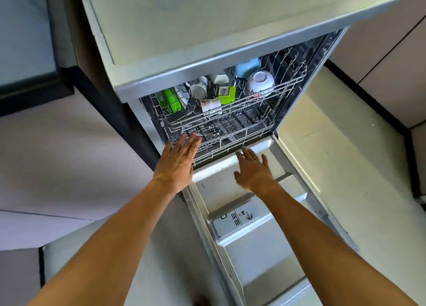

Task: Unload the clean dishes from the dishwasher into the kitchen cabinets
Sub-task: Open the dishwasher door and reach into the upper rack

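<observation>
Steel wire racks inside the dishwasher (230, 112) hold the dishes: a white bowl (261, 82), blue bowl (247, 66) and cups (198, 89) in the upper rack (239, 103). Both grips are spread and empty, left hand (179, 158) at the lower rack (221, 135), right hand (252, 167) over the open door (249, 213). A hard tug could rattle loosely stacked crockery together or tip it.

Open dishwasher (230, 59) — upper rack (230, 107) loaded
</observation>
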Available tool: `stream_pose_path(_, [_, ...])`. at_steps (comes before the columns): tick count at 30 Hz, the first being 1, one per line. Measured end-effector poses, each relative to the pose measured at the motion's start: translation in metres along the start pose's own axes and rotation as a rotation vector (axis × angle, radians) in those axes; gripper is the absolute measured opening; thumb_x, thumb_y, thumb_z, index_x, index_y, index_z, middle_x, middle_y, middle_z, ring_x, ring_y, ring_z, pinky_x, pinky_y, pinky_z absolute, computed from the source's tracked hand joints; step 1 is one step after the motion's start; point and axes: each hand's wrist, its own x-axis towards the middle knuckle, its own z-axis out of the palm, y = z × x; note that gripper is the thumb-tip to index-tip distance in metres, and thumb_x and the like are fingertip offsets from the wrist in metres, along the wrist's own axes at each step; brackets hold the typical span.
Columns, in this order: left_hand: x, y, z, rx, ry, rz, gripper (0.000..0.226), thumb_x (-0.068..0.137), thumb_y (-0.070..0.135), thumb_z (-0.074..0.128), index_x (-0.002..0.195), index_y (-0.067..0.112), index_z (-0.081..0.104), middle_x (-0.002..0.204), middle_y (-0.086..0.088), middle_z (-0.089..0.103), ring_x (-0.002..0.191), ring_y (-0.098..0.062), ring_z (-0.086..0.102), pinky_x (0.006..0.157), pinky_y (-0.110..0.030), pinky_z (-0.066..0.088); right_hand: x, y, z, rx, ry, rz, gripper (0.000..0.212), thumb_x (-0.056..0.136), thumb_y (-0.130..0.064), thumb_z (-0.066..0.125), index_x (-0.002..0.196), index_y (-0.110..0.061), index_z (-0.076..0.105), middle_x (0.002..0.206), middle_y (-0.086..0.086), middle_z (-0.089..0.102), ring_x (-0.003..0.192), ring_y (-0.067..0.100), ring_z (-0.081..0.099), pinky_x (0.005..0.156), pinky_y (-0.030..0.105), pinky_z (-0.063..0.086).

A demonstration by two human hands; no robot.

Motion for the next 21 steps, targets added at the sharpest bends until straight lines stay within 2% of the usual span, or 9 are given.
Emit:
stream_pose_path(5, [0.027,-0.002,-0.021,0.062,0.042,0.076,0.077,0.098,0.032,0.041,0.150,0.021,-0.015,0.159,-0.001,-0.013,0.147,-0.023,-0.007,0.120,-0.042,0.000,0.009,0.022,-0.036,-0.066,0.061,0.063,0.068,0.099,-0.026,0.042,0.153,-0.017,0.001,0.160,0.003,-0.009,0.148,0.018,-0.006,0.119,0.049,-0.003])
stream_pose_path(8, [0.038,0.000,-0.036,-0.171,0.057,-0.022,0.078,0.096,0.034,0.049,0.152,0.015,-0.002,0.160,-0.007,0.005,0.147,-0.025,0.008,0.120,-0.040,0.012,0.015,0.028,-0.051,-0.096,0.096,0.068,0.069,0.098,-0.024,0.042,0.152,-0.017,0.000,0.160,0.004,-0.009,0.148,0.019,-0.005,0.119,0.049,0.000])
stream_pose_path(11, [0.050,-0.001,-0.048,-0.433,0.001,-0.170,0.079,0.094,0.039,0.052,0.152,0.011,0.005,0.159,-0.009,0.012,0.145,-0.025,0.019,0.118,-0.039,0.021,0.021,0.030,-0.061,-0.106,0.126,0.045,0.070,0.098,-0.023,0.043,0.153,-0.018,-0.001,0.160,0.004,-0.010,0.148,0.020,-0.006,0.119,0.049,-0.002])
stream_pose_path(16, [0.066,-0.004,-0.059,-0.411,-0.029,-0.155,0.077,0.093,0.034,0.056,0.152,0.011,0.012,0.158,-0.007,0.017,0.144,-0.022,0.021,0.117,-0.033,0.019,0.048,0.031,-0.078,-0.114,0.195,-0.023,0.078,0.094,-0.017,0.044,0.152,-0.021,-0.008,0.159,0.003,-0.015,0.147,0.020,-0.008,0.117,0.048,-0.006])
stream_pose_path(18, [0.075,-0.003,-0.061,-0.438,-0.097,-0.224,0.079,0.092,0.032,0.059,0.152,0.013,0.012,0.158,-0.007,0.019,0.142,-0.024,0.025,0.116,-0.035,0.024,0.057,0.032,-0.085,-0.111,0.210,-0.057,0.083,0.093,-0.019,0.047,0.152,-0.021,-0.010,0.159,0.001,-0.015,0.147,0.020,-0.008,0.116,0.048,-0.007])
stream_pose_path(21, [0.087,0.000,-0.062,-0.492,-0.314,-0.323,0.085,0.090,0.036,0.061,0.152,0.014,0.008,0.158,-0.011,0.016,0.141,-0.029,0.028,0.114,-0.039,0.029,0.071,0.034,-0.087,-0.157,0.227,-0.120,0.086,0.091,-0.020,0.050,0.151,-0.024,-0.012,0.159,-0.003,-0.013,0.147,0.019,-0.007,0.117,0.054,-0.005])
